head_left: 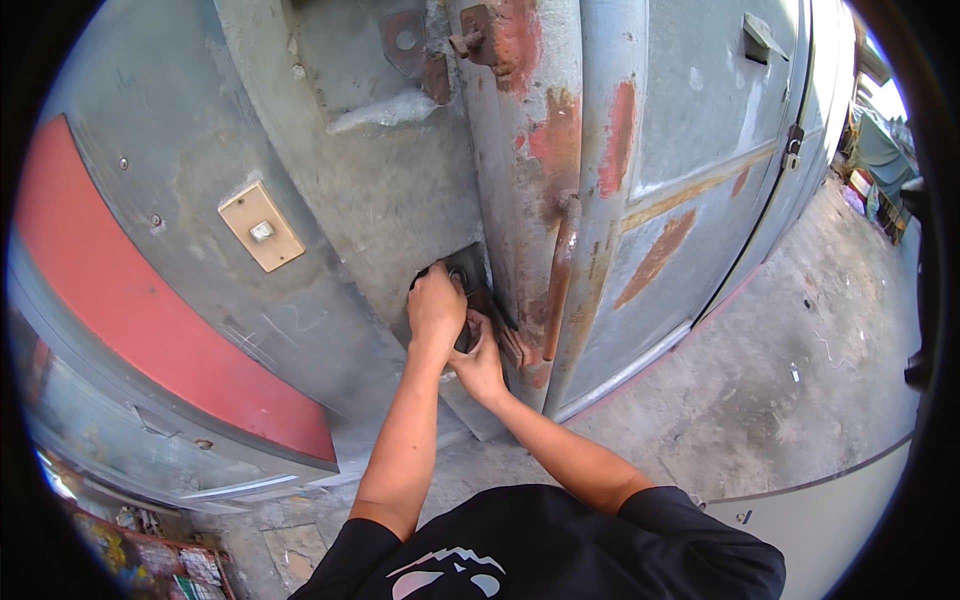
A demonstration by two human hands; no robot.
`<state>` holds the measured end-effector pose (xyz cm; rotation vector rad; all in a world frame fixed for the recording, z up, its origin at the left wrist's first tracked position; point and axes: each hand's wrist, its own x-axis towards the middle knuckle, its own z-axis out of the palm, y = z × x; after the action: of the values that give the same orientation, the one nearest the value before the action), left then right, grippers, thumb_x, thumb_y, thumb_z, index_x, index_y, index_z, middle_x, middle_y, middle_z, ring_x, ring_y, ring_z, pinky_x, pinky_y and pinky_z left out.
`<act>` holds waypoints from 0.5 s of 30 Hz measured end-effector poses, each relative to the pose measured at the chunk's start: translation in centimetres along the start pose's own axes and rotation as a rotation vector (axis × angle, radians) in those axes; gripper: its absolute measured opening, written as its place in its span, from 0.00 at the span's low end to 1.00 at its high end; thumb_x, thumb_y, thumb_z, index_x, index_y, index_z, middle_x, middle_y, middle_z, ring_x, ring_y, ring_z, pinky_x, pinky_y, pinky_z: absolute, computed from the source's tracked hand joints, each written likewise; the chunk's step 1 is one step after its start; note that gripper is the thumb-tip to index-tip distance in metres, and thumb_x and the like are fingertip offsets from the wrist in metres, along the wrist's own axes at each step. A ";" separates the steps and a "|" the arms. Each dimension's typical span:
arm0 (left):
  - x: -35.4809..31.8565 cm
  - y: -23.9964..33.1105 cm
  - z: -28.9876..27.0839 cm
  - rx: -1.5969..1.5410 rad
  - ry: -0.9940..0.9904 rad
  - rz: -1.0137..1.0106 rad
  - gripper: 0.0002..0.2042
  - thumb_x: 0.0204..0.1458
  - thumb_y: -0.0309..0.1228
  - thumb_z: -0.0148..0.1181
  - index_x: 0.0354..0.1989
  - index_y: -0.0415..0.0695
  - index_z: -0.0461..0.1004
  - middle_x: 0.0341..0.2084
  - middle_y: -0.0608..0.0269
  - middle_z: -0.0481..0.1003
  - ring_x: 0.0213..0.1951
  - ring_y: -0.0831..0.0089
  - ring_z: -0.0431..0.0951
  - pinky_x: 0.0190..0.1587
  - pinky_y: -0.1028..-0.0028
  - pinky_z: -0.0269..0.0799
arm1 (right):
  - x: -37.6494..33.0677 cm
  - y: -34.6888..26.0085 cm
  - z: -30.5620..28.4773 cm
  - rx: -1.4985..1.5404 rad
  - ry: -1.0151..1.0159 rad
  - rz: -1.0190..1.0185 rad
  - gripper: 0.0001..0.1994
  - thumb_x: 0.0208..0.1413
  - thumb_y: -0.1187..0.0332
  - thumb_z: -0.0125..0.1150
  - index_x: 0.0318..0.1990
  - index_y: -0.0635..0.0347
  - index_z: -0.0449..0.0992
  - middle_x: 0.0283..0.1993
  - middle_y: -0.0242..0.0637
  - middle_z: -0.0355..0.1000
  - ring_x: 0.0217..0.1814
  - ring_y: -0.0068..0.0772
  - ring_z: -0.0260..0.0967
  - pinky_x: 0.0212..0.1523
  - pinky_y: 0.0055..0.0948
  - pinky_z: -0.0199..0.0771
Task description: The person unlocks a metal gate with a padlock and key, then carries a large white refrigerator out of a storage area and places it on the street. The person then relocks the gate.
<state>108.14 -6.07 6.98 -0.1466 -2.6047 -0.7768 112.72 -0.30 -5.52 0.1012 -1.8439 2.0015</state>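
Both arms reach forward to a rough-edged recess low in a grey concrete post. My left hand is at its opening, closed, with the fingertips curled inside and mostly hidden. Just below and to the right, my right hand closes its fingers and thumb round a small dark object, whose kind I cannot make out. A bit of curved metal shows beside my left knuckles. Next to the right hand, a rusty flat metal piece sticks out from the gate's edge.
A rusty vertical bar stands close to the right of my hands, along grey metal gate posts. A beige switch plate is on the wall at left, above a red curved panel. The grey gate spans the right side, over concrete floor.
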 end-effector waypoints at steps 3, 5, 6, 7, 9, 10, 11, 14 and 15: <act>0.5 -0.6 0.6 0.008 -0.069 0.010 0.15 0.61 0.28 0.52 0.51 0.37 0.78 0.40 0.35 0.81 0.47 0.38 0.81 0.51 0.48 0.76 | -0.4 -0.8 0.2 -0.094 0.034 -0.007 0.42 0.47 0.58 0.79 0.65 0.71 0.63 0.62 0.59 0.68 0.67 0.52 0.67 0.66 0.43 0.66; 0.7 -1.3 1.3 -0.017 -0.105 -0.019 0.15 0.61 0.28 0.51 0.52 0.38 0.78 0.42 0.36 0.81 0.49 0.39 0.80 0.52 0.49 0.75 | -1.2 -1.5 0.4 -0.165 0.087 0.040 0.42 0.46 0.58 0.80 0.65 0.70 0.63 0.61 0.59 0.68 0.66 0.54 0.67 0.65 0.45 0.67; 0.7 -1.6 1.6 -0.060 -0.114 -0.036 0.15 0.61 0.28 0.50 0.52 0.39 0.78 0.43 0.37 0.81 0.50 0.39 0.80 0.53 0.50 0.75 | -1.6 -1.8 0.5 -0.219 0.115 0.048 0.42 0.46 0.58 0.80 0.65 0.70 0.64 0.61 0.59 0.68 0.65 0.56 0.68 0.65 0.46 0.67; 0.7 -2.0 1.9 -0.107 -0.135 -0.067 0.15 0.61 0.28 0.50 0.53 0.39 0.78 0.44 0.38 0.81 0.51 0.40 0.79 0.54 0.50 0.75 | -2.0 -2.1 0.5 -0.222 0.131 0.035 0.42 0.46 0.59 0.80 0.65 0.69 0.64 0.60 0.59 0.68 0.65 0.57 0.67 0.64 0.47 0.67; 0.9 -2.7 2.4 -0.127 -0.168 -0.090 0.15 0.61 0.28 0.50 0.53 0.40 0.77 0.46 0.39 0.80 0.54 0.41 0.78 0.56 0.51 0.74 | -2.7 -2.7 0.7 -0.262 0.165 -0.015 0.42 0.45 0.60 0.80 0.65 0.68 0.64 0.59 0.58 0.67 0.64 0.59 0.66 0.63 0.48 0.66; 1.1 -3.0 2.5 -0.140 -0.191 -0.110 0.15 0.61 0.28 0.50 0.53 0.40 0.77 0.47 0.39 0.80 0.55 0.42 0.78 0.57 0.52 0.74 | -2.9 -3.0 0.7 -0.278 0.162 -0.030 0.41 0.46 0.61 0.80 0.65 0.68 0.64 0.60 0.57 0.67 0.64 0.59 0.66 0.63 0.48 0.66; 1.3 -3.2 2.6 -0.155 -0.220 -0.125 0.15 0.61 0.28 0.50 0.53 0.40 0.77 0.47 0.39 0.80 0.55 0.42 0.78 0.57 0.52 0.74 | -3.2 -3.2 0.7 -0.305 0.168 -0.061 0.41 0.46 0.62 0.80 0.65 0.67 0.65 0.60 0.56 0.67 0.64 0.59 0.65 0.63 0.48 0.66; 2.5 -3.3 2.5 -0.109 -0.294 -0.121 0.15 0.60 0.27 0.52 0.53 0.40 0.77 0.48 0.39 0.80 0.55 0.44 0.79 0.57 0.53 0.74 | -3.9 -4.0 0.5 -0.353 0.161 -0.114 0.38 0.47 0.65 0.78 0.65 0.64 0.67 0.61 0.53 0.65 0.65 0.58 0.63 0.63 0.48 0.66; 2.9 -3.1 2.4 -0.029 -0.308 -0.088 0.15 0.59 0.26 0.53 0.53 0.40 0.77 0.48 0.39 0.80 0.55 0.45 0.79 0.57 0.54 0.75 | -4.2 -4.3 0.4 -0.370 0.129 -0.097 0.37 0.47 0.66 0.78 0.65 0.63 0.67 0.61 0.52 0.65 0.65 0.58 0.63 0.63 0.48 0.66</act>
<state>104.01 -7.39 4.81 -0.1728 -2.9068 -0.8845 117.90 -1.59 -2.81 -0.0442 -2.0458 1.5362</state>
